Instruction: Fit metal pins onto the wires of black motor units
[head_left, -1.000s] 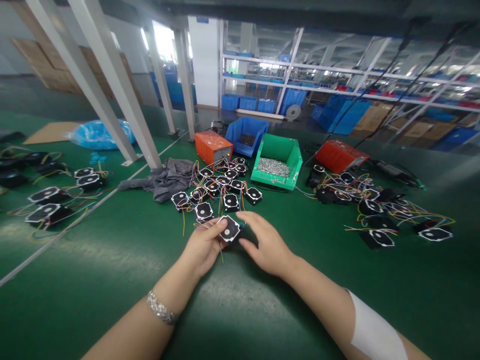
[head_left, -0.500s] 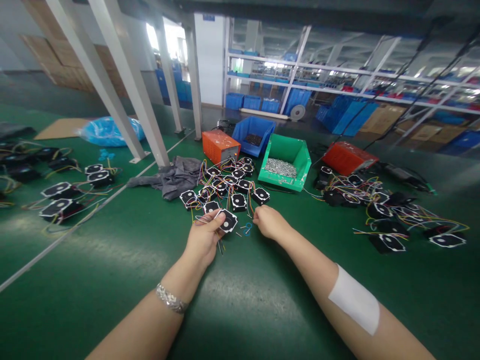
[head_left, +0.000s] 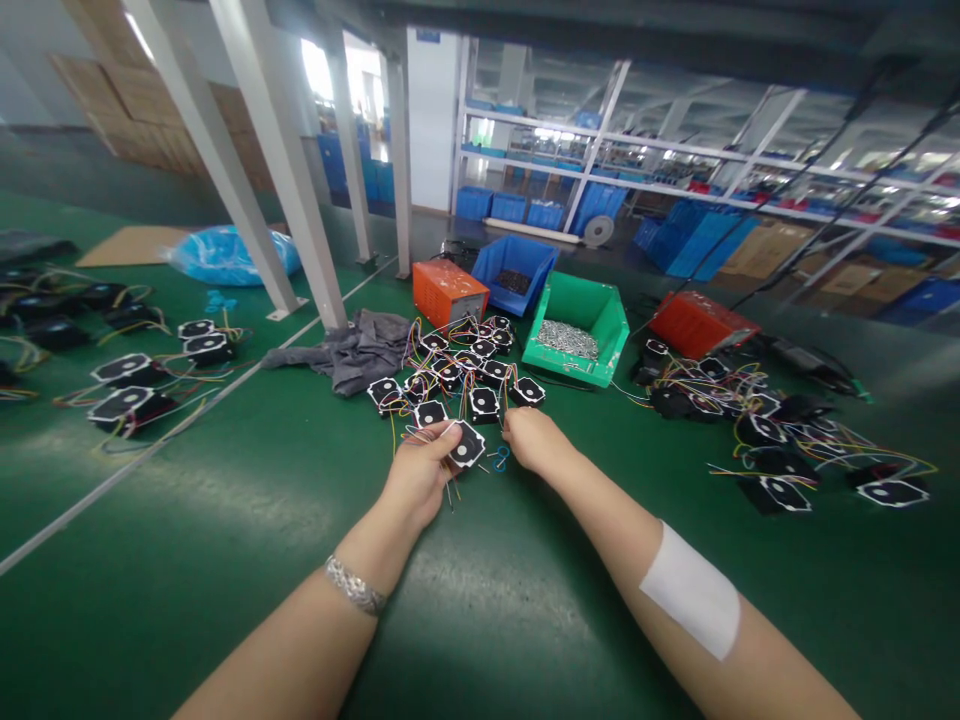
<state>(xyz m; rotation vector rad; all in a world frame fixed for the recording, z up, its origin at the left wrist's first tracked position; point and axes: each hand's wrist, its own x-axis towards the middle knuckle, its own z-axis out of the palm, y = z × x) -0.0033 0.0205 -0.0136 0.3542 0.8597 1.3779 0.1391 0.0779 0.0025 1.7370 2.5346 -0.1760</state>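
My left hand is closed around a square black motor with a white-edged face and a round centre, and its coloured wires hang below the fingers. Just right of it, my right hand is closed in a pinch, low over the green surface; what its fingertips hold, if anything, is hidden. Blue rings and small metal pins lie between the two hands. Several similar motors with tangled coloured wires are heaped directly beyond both hands.
Behind the heap stand an orange box, a blue bin with dark small parts and a green bin of silvery pieces. Grey cloth lies left. More motors and another orange box are right. White posts rise at left.
The view has shifted slightly, moving the scene a little rightward. My left hand with the motor is closer to my right hand, which remains pinched near the heap.
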